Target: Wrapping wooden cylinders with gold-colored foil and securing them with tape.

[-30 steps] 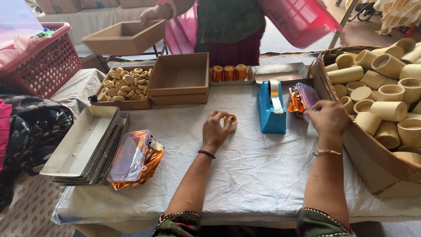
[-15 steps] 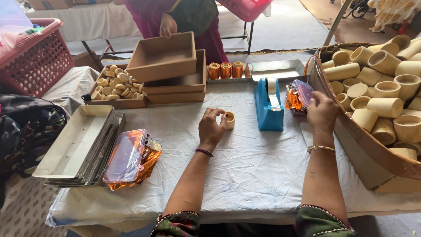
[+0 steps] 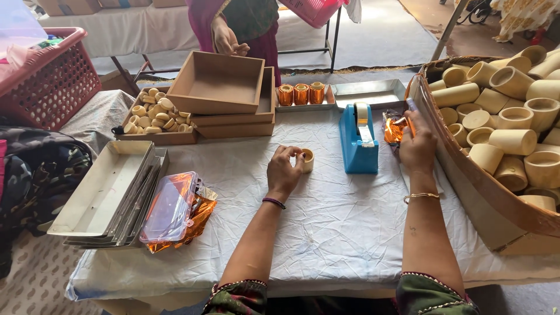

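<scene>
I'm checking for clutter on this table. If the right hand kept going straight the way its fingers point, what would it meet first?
The right hand points away from the person, and its fingertips already touch the shiny orange foil pack. Beyond that lies the metal tray, though depth is hard to judge.

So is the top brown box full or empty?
Empty. The top box sits tilted on the stack with its bare brown floor showing and nothing inside it.

The single head camera is looking steeply down and forward from the person's own head; it is sitting close above the cloth-covered surface; both forearms are entering from the frame's lower edge.
</scene>
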